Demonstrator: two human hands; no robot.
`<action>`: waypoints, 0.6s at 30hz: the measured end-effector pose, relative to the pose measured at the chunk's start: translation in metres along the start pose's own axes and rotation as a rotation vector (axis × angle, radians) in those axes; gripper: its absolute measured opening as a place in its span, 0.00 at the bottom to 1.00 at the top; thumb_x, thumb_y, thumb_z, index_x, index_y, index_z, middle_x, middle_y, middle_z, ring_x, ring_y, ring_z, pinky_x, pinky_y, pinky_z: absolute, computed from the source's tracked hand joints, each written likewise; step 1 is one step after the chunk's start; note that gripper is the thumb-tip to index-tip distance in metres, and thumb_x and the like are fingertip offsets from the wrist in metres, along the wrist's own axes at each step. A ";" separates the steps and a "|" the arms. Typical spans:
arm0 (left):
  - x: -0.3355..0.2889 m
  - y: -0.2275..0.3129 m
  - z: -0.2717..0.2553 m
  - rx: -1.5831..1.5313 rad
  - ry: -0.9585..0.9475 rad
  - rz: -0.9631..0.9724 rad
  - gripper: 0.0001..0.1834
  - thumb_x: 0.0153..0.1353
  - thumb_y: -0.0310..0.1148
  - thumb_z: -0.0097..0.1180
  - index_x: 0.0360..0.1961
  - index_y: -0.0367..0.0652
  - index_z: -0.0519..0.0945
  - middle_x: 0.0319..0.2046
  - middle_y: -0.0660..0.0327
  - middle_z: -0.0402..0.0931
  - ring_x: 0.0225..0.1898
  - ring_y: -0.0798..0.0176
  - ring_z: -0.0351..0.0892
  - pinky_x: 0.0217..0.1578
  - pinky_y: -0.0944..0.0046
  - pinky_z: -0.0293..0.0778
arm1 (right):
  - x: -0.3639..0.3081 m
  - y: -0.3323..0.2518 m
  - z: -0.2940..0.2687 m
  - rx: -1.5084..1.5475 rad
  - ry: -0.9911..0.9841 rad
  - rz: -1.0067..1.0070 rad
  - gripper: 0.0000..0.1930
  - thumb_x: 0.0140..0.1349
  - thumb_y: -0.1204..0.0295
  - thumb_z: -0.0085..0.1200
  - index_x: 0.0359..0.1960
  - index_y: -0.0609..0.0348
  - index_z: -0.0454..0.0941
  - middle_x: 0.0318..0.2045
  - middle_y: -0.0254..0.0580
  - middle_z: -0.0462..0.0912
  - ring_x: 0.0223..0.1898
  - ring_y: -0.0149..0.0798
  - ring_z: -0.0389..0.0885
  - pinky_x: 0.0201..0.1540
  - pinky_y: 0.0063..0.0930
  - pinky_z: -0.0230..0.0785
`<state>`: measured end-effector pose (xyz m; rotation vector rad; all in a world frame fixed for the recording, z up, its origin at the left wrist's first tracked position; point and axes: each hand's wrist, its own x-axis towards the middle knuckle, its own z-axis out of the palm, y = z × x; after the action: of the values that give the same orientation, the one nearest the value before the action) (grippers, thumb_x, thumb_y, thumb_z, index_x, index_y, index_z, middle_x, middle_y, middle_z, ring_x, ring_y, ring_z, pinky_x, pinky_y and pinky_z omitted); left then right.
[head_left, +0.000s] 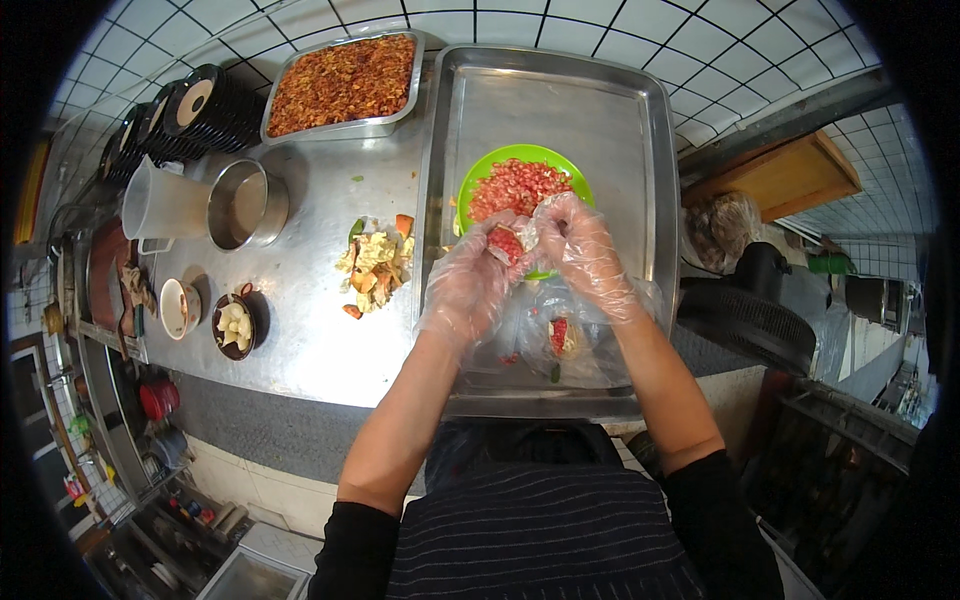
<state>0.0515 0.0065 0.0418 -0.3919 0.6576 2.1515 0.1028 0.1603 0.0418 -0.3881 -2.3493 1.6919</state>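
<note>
Both my hands wear clear plastic gloves. My left hand point(468, 283) is closed around a chunk of pomegranate point(504, 244), its red seeds facing up. Close beside it, my right hand point(585, 245) has its fingers bent together at the chunk's edge; anything between them is hidden. Just beyond and partly under my hands is a bright green plate point(552, 155) heaped with pink-red pomegranate seeds point(515, 188). Nearer to me, another pomegranate piece point(559, 337) lies on a crumpled clear plastic bag point(592, 350). All this sits in a large metal tray point(625, 115).
Left of the tray are a pile of peelings point(375, 268), a bowl of pale peeled cloves point(236, 328), a white cup point(181, 308), a steel pot point(247, 205) and a plastic jug point(165, 205). Behind stand a pan of reddish-brown flakes point(345, 85) and stacked black dishes point(205, 110). A black fan point(750, 315) is at right.
</note>
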 end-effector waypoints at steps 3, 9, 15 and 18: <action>-0.002 0.003 -0.006 -0.059 -0.045 0.015 0.20 0.70 0.36 0.38 0.57 0.33 0.66 0.55 0.52 0.69 0.57 0.55 0.70 0.56 0.51 0.71 | 0.004 0.004 0.008 -0.022 0.015 -0.008 0.03 0.62 0.78 0.49 0.30 0.61 0.69 0.24 0.33 0.74 0.22 0.25 0.75 0.25 0.22 0.70; -0.011 0.021 -0.035 -0.197 -0.184 0.087 0.20 0.70 0.39 0.39 0.55 0.34 0.66 0.52 0.51 0.69 0.57 0.52 0.69 0.58 0.52 0.70 | 0.016 -0.033 0.029 0.315 -0.018 0.367 0.04 0.61 0.77 0.49 0.29 0.63 0.71 0.23 0.37 0.76 0.22 0.29 0.78 0.26 0.24 0.73; -0.054 0.079 -0.047 -0.186 -0.076 0.295 0.19 0.69 0.41 0.42 0.51 0.36 0.69 0.49 0.51 0.71 0.57 0.50 0.69 0.58 0.52 0.68 | 0.022 -0.031 0.085 0.409 -0.021 0.238 0.03 0.62 0.77 0.51 0.31 0.64 0.71 0.25 0.38 0.77 0.25 0.28 0.78 0.29 0.22 0.75; -0.075 0.104 -0.064 -0.186 -0.002 0.363 0.19 0.69 0.41 0.41 0.52 0.36 0.68 0.51 0.50 0.70 0.58 0.49 0.67 0.59 0.50 0.65 | 0.023 -0.036 0.123 0.421 -0.141 0.168 0.03 0.58 0.81 0.53 0.29 0.62 0.71 0.27 0.37 0.76 0.27 0.29 0.79 0.30 0.25 0.75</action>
<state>0.0172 -0.1318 0.0591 -0.3917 0.5613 2.5700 0.0373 0.0476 0.0382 -0.4054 -2.0140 2.2942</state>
